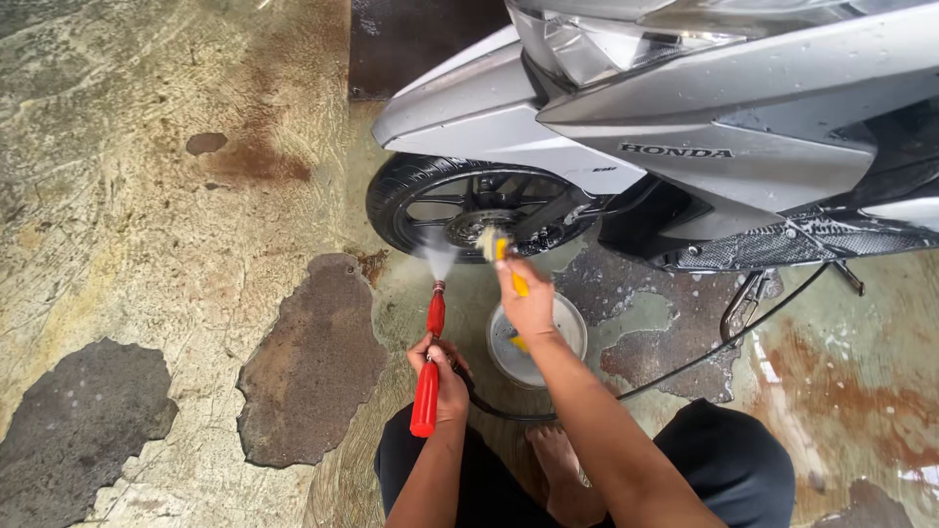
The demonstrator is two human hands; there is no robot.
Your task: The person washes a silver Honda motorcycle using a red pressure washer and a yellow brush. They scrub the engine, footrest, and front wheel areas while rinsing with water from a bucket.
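My left hand (442,376) grips a red spray gun (428,364) whose nozzle points up at the front wheel (460,200) of a silver scooter (685,108); a fan of water mist leaves the tip. My right hand (528,298) holds a yellow-handled brush (499,249) with its head pressed against the wheel's hub and spokes. A black hose (685,364) runs from the gun across the floor to the right.
A white bucket (572,328) stands on the floor under my right forearm. My knees in black shorts and a bare foot (562,469) are at the bottom. The concrete floor is wet and patchy, with rust stains. The scooter's side stand (745,298) is down at right.
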